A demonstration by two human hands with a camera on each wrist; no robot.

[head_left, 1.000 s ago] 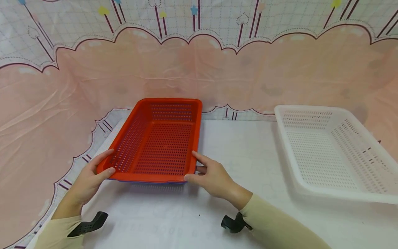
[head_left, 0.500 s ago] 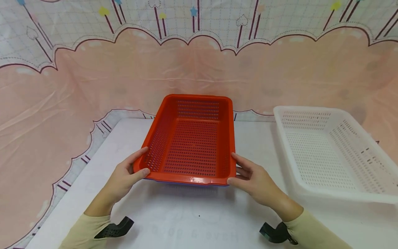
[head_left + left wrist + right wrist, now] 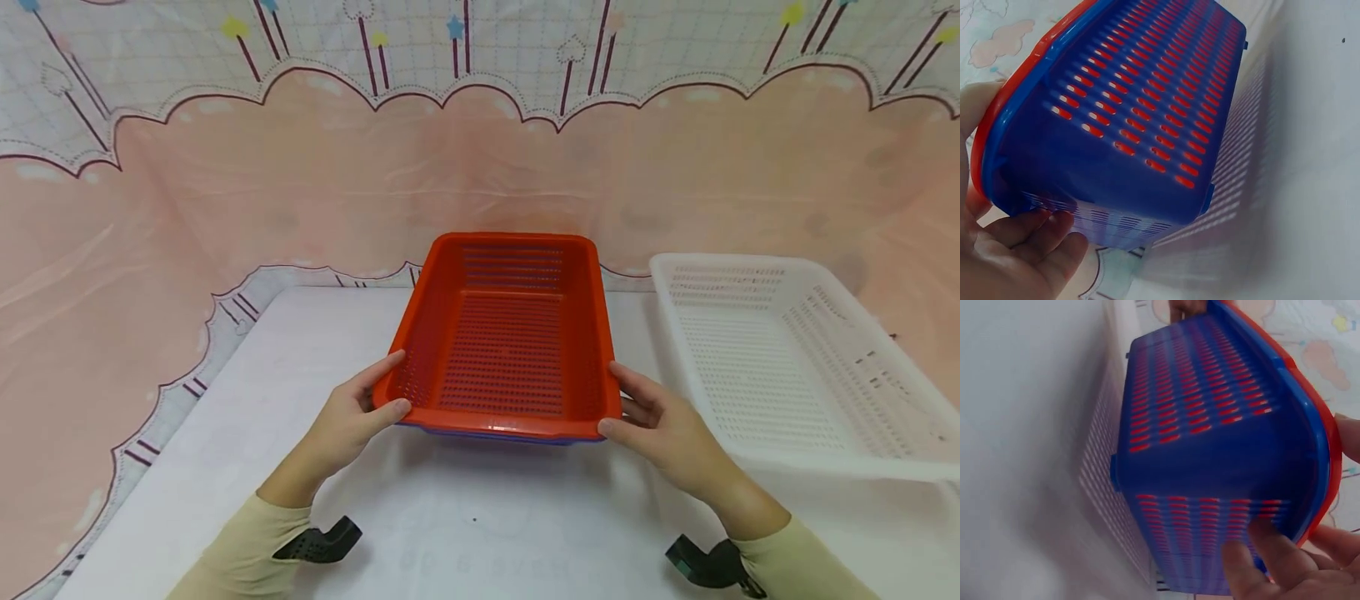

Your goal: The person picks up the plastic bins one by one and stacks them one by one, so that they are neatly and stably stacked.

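Observation:
A red plastic basket (image 3: 495, 422) with slotted walls is nested inside a blue basket (image 3: 1041, 150), which shows only as a thin edge under the red rim in the head view. My left hand (image 3: 347, 423) grips the near left corner of the pair, thumb over the red rim and other fingers against the blue wall. At the near right corner my right hand (image 3: 671, 435) holds the same two rims, with fingertips on the blue slotted side in the right wrist view. Both wrist views show the stack's shadow on the white surface beside its base.
A larger white basket (image 3: 825, 464) stands at the right, close to my right hand. The white tabletop (image 3: 225, 433) spreads to the left and front. A pink patterned cloth (image 3: 510, 175) hangs behind and along the left side.
Both hands have carried the nested red and blue baskets from the left to the middle, towards the white basket. The grip has stayed the same, and the white basket has stayed in place.

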